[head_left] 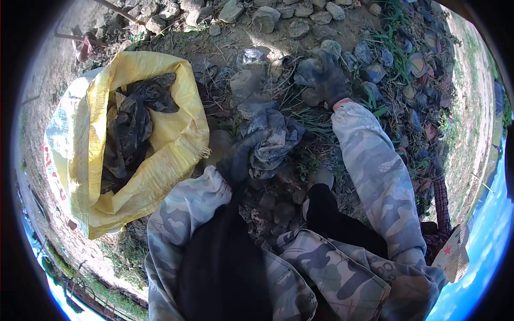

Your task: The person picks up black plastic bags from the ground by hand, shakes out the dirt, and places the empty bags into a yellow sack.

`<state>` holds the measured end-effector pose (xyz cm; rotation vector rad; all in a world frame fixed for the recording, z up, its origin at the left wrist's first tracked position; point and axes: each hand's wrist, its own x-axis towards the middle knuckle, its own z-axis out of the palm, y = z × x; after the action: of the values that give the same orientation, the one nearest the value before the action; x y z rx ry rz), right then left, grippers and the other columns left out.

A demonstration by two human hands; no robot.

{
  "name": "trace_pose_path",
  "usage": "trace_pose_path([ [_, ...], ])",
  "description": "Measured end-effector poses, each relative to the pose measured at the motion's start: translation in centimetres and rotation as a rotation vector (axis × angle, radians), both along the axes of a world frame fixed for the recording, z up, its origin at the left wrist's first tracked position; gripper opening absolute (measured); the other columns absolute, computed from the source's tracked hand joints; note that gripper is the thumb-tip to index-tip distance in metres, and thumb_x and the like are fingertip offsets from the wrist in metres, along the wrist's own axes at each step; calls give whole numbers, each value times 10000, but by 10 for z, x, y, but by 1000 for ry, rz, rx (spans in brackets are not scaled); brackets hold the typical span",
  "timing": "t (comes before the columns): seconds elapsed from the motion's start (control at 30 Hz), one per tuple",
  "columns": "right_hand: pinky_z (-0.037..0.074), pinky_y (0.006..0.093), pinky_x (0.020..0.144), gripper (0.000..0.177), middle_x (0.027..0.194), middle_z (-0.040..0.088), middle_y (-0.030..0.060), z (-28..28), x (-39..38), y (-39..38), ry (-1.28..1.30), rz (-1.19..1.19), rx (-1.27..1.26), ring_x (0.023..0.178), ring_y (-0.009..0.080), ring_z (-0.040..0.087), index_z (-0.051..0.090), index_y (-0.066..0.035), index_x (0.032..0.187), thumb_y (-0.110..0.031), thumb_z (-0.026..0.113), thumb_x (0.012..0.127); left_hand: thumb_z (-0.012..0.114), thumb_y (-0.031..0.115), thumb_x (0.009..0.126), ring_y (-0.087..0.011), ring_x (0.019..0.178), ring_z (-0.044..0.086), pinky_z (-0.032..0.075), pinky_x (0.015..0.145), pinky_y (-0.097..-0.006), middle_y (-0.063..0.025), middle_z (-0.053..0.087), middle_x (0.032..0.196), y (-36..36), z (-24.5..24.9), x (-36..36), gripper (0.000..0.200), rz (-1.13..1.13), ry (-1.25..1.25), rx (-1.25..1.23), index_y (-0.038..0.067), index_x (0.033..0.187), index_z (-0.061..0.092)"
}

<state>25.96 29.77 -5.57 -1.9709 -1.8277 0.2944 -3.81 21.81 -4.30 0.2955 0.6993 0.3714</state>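
Note:
My left hand [235,161], in a dark glove, is closed on a crumpled grey plastic sheet [276,140], which bunches up over the ground in front of my knees. Farther out, my right hand [331,81], gloved too, reaches down among stones and dry stalks. Its fingers look spread beside a greyish lump [308,72], though shadow blurs whether they touch it. To the left of my left hand a yellow woven sack [184,131] stands with its mouth wide, and dark crumpled plastic [136,120] lies inside.
Loose rocks [266,20] line the far side. Stones and litter [375,72] cover the ground at the right, with green grass [399,48] among them. A small pale scrap [252,55] lies ahead. At right, part of another person [443,214] shows in a checked sleeve.

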Motion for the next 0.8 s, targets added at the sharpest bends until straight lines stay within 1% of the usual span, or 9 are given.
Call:
trace_pose_path([
  [0.07, 430, 439, 917, 390, 1125, 569, 162, -3, 2, -5, -1, 84, 56, 1051, 375, 537, 553, -83, 1121, -298, 642, 808, 453, 258, 948, -218, 976, 630, 509, 880, -354, -131, 637, 1096, -13, -36, -5, 364, 4, 164, 427, -3, 1183, 550],
  [0.1, 436, 428, 915, 341, 1142, 560, 162, -8, 5, -10, 2, 165, 110, 1060, 376, 532, 560, -79, 1107, -191, 656, 799, 453, 258, 948, -218, 976, 630, 509, 880, -354, -131, 637, 1096, -6, -12, 0, 364, 2, 161, 430, -3, 1183, 550],
  [0.17, 431, 426, 921, 333, 1139, 562, 164, -14, 13, -22, 33, 94, 45, 1064, 374, 532, 569, -78, 1088, -185, 665, 787, 459, 269, 950, -216, 961, 631, 516, 867, -358, -126, 634, 1101, 9, 39, 9, 365, 15, -77, -172, 7, 1190, 543],
  [0.27, 440, 429, 892, 316, 1088, 575, 163, -44, 27, -16, 81, 11, 58, 1038, 368, 540, 581, -72, 1035, -182, 685, 757, 482, 279, 941, -219, 931, 633, 522, 853, -371, -110, 633, 1074, 8, 34, 10, 359, 21, -67, -156, 37, 1202, 528],
  [0.33, 441, 438, 862, 368, 1057, 580, 156, -35, 28, -17, -40, 61, 51, 996, 353, 551, 567, -89, 1094, -213, 676, 764, 485, 281, 939, -221, 925, 634, 522, 852, -374, -106, 632, 1063, 7, 38, 8, 356, 14, -25, -130, 46, 1204, 524],
  [0.57, 452, 409, 823, 303, 982, 584, 129, -23, 31, -45, 164, 32, 258, 923, 331, 572, 602, -105, 1043, -190, 678, 763, 477, 315, 939, -214, 944, 632, 512, 876, -366, -110, 641, 1072, 4, 32, 7, 384, -50, -92, -221, 35, 1193, 547],
  [0.63, 462, 397, 813, 242, 979, 583, 105, -30, 37, -51, 572, 100, -74, 926, 312, 569, 613, -111, 978, -179, 676, 755, 490, 316, 934, -232, 960, 630, 511, 891, -387, -108, 636, 1085, 0, 20, 9, 371, -54, -90, -260, 59, 1196, 545],
  [0.77, 471, 395, 800, 209, 982, 583, 79, -4, 38, -45, 376, 101, 91, 938, 287, 569, 622, -122, 964, -166, 657, 763, 481, 311, 939, -233, 995, 620, 494, 916, -382, -113, 621, 1139, 2, 30, 10, 387, -34, -147, -253, 55, 1226, 532],
  [0.8, 468, 388, 811, 206, 995, 584, 70, 27, 30, -43, 112, 136, 253, 961, 276, 563, 629, -130, 972, -160, 648, 769, 481, 311, 939, -233, 995, 620, 494, 916, -382, -113, 621, 1139, 1, 31, 8, 387, -42, -146, -274, 55, 1226, 532],
])
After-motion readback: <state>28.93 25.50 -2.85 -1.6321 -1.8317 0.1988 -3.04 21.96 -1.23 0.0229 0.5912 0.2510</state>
